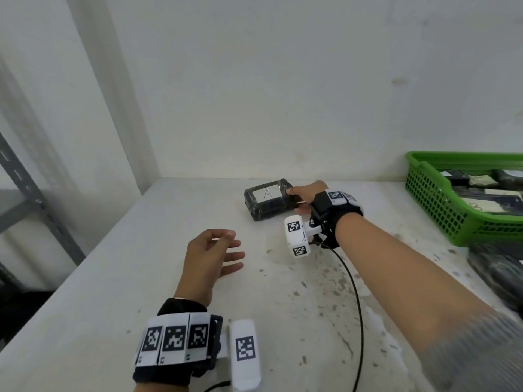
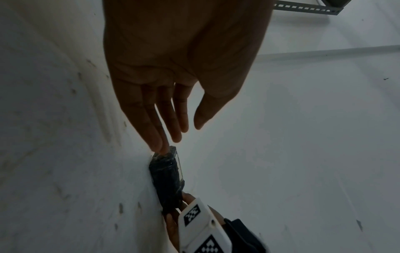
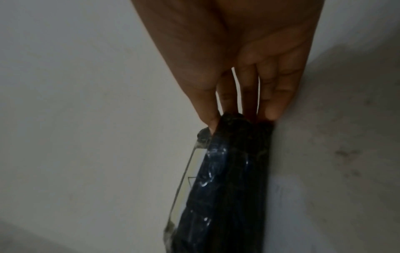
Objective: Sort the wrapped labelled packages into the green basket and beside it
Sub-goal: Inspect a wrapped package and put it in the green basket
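A black wrapped package point(image 1: 268, 202) with a white label marked "A" lies on the white table near the back wall. My right hand point(image 1: 304, 197) pinches its right end, thumb on top and fingers at the side and underneath; the right wrist view shows the package point(image 3: 227, 184) held at my fingertips. My left hand point(image 1: 215, 254) hovers over the table in front of the package, fingers loosely spread, holding nothing. In the left wrist view, the left hand point(image 2: 171, 109) points toward the package point(image 2: 167, 178). The green basket point(image 1: 441, 205) stands at the right with several wrapped packages inside.
A dark wrapped package point(image 1: 498, 267) lies on the table in front of the basket at the right edge. A grey metal shelf frame point(image 1: 31, 202) stands left of the table. A black cable point(image 1: 355, 306) runs from my right wrist. The table surface is stained.
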